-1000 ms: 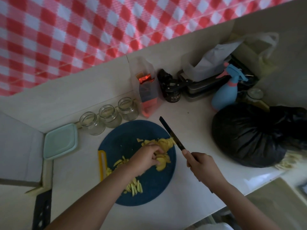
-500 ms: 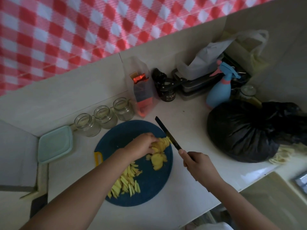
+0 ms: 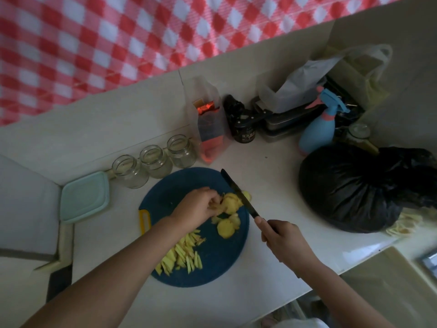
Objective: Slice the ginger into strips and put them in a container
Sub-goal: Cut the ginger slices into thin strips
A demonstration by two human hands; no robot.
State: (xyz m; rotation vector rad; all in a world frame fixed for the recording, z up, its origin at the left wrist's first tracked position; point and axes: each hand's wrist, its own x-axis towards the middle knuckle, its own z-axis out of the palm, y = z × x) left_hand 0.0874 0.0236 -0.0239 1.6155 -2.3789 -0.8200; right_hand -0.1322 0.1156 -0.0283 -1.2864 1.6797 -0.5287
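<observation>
A round blue cutting board [image 3: 212, 263] lies on the white counter. My left hand [image 3: 196, 209] pinches a stack of yellow ginger slices [image 3: 230, 202] near the board's right side. My right hand [image 3: 281, 240] grips the handle of a black knife [image 3: 238, 194], whose blade rests against the right of that stack. Loose ginger slices [image 3: 227, 227] lie just below it. A pile of cut ginger strips [image 3: 182, 254] sits at the board's lower left. A pale green lidded container [image 3: 84, 197] stands to the left of the board.
Three glass jars [image 3: 153, 159] line the wall behind the board. A clear packet [image 3: 210, 124], a dark jar [image 3: 243, 131], a blue spray bottle [image 3: 319, 126] and a full black plastic bag [image 3: 364, 188] crowd the right side. The counter edge runs at lower right.
My left hand moved up from the loose pile and gathered the ginger slices into a stack. The knife blade came in against that stack. The cut strips are now uncovered.
</observation>
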